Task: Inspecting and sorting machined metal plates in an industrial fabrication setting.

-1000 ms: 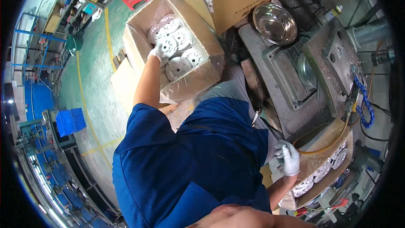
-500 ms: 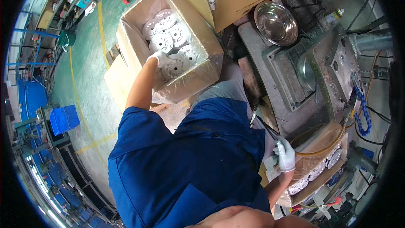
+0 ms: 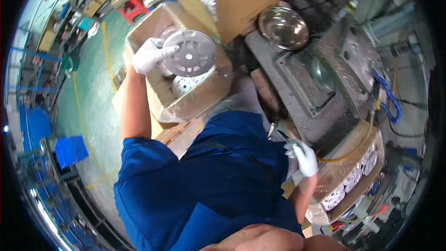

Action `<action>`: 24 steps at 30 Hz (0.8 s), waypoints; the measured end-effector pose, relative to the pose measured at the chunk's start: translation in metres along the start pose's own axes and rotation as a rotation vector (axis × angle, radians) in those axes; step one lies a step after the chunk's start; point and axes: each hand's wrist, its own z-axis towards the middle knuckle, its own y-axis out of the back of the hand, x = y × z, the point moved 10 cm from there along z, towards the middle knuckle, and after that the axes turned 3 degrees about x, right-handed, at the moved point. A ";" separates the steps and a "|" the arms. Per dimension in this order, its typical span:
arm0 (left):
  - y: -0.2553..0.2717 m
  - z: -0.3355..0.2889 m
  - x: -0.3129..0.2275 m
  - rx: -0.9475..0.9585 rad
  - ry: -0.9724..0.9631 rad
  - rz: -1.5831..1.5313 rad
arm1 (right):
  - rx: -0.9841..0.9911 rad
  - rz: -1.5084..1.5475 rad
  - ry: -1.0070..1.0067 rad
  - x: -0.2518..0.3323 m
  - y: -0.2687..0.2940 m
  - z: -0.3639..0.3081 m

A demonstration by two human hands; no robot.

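Gripped at its rim by my gloved left hand [image 3: 149, 56], a round grey metal disc [image 3: 190, 59] is held flat-face-up above the open cardboard box [image 3: 195, 100], which has more discs lying inside. I see the grey press machine [image 3: 316, 88] at right, then a shiny metal bowl [image 3: 283, 28] on it. My gloved right hand [image 3: 304, 157] hangs loosely curled and empty beside a second box [image 3: 353, 158].

Far right: shiny metal bowl [image 3: 284, 28] on grey machine bed [image 3: 297, 88]. Blue hose [image 3: 388, 97] at right edge. Near right: box of stacked discs [image 3: 353, 176]. Far left: red stool [image 3: 134, 7], blue bin [image 3: 70, 151] nearer.
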 end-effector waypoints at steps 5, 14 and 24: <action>-0.148 -0.018 -0.151 0.080 -0.743 0.688 | 0.389 0.649 0.249 0.055 -0.057 0.029; -0.309 -0.083 -0.192 0.184 -1.453 0.956 | 0.025 1.025 0.464 0.099 0.005 0.024; -0.345 -0.100 -0.180 0.202 -1.521 0.962 | -0.374 0.934 0.441 0.078 0.021 0.019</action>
